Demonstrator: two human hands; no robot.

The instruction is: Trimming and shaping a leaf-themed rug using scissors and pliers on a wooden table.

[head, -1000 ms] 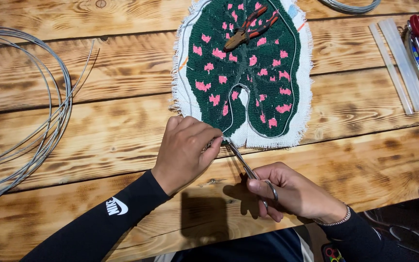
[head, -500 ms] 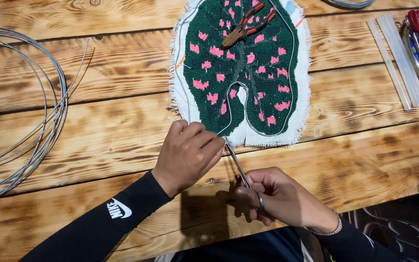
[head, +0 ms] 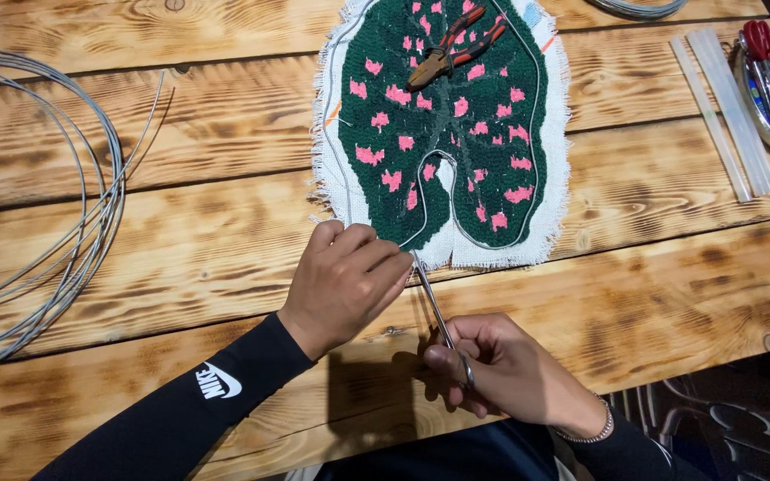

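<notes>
A dark green tufted leaf piece with pink spots (head: 456, 134) lies on white fringed backing cloth (head: 336, 178) on the wooden table. A thin wire follows its outline. My left hand (head: 349, 281) is closed at the lower left edge of the cloth, pinching the wire end there. My right hand (head: 501, 370) grips a slim metal tool (head: 434, 307) whose tip meets my left fingertips at the cloth edge. Red-handled pliers (head: 452, 49) rest on the top of the leaf piece.
A large coil of grey wire (head: 55, 232) lies at the left. Clear glue sticks (head: 724, 116) lie at the right beside a metal dish (head: 750, 98) with red-handled tools. The table's near edge (head: 715, 356) runs past my right wrist.
My right hand has shifted slightly left and closer along the table edge, keeping the tool's tip at my left fingertips. My left hand has stayed at the cloth edge.
</notes>
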